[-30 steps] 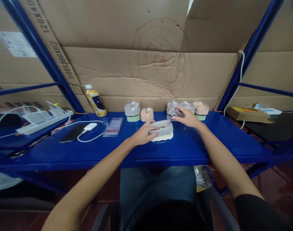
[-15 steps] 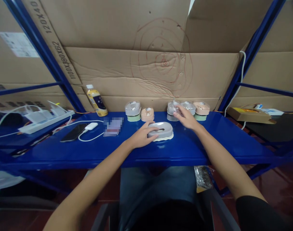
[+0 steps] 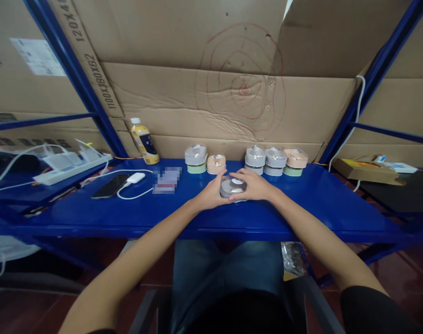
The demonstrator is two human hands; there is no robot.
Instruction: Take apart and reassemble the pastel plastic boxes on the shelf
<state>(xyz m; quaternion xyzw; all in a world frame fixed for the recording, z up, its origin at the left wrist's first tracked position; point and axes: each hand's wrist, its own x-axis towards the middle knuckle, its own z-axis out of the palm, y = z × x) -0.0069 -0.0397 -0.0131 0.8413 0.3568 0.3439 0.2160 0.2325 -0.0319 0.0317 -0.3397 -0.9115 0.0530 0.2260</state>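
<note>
Near the front of the blue table, my left hand (image 3: 213,191) and my right hand (image 3: 255,185) are curved around a small grey container (image 3: 232,187) with a clear-looking lid and a pale label on top. The left hand grips its left side and the right hand its right side. A pale edge shows below the container; what lies underneath is mostly hidden by my hands. Behind stand a peach container (image 3: 216,162), a grey-over-green stack (image 3: 195,158), two grey stacks, the left one (image 3: 255,158) and the middle one (image 3: 275,161), and a peach-over-green stack (image 3: 295,161).
On the left lie a phone (image 3: 111,186), a white charger block (image 3: 135,178) with cable and a blurred-out flat item (image 3: 167,180). A yellow bottle (image 3: 144,143) stands by the cardboard wall (image 3: 169,93). Beyond the right post is an open cardboard box (image 3: 368,171).
My right hand has come from the back row to the front, beside my left hand. Both now hold the small grey container where the left hand was on a grey oval slotted object.
</note>
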